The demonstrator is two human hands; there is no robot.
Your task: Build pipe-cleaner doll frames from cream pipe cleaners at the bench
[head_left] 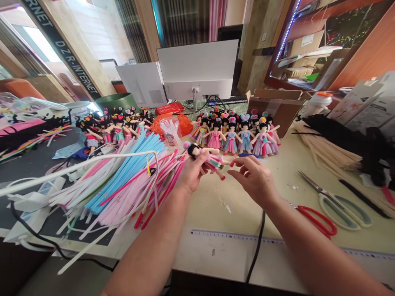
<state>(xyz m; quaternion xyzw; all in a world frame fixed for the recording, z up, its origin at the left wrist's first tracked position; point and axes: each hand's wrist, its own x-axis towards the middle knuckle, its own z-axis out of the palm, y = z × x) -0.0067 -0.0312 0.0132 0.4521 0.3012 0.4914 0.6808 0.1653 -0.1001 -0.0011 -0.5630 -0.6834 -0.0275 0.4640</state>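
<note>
A small doll [212, 159] made of fuzzy pipe cleaners, with black hair, a pink and green dress and red feet, lies tilted sideways above the table. My left hand [194, 170] is closed around its upper body, thumb on top. At the doll's legs is my right hand [256, 176], its index fingertip at one red foot and the thumb apart below it. Behind my hands, several finished-looking dolls [233, 137] stand in a group. Bundles of blue, pink and white pipe cleaners [123, 181] lie left of my left hand.
Scissors with pale handles [338, 203] and red-handled scissors [317, 220] lie at right. A measuring tape [225, 235] and a black cable [257, 250] cross the front. More dolls [119, 125], a plastic cup [170, 132], a cardboard box [274, 109] and a monitor [199, 61] stand behind.
</note>
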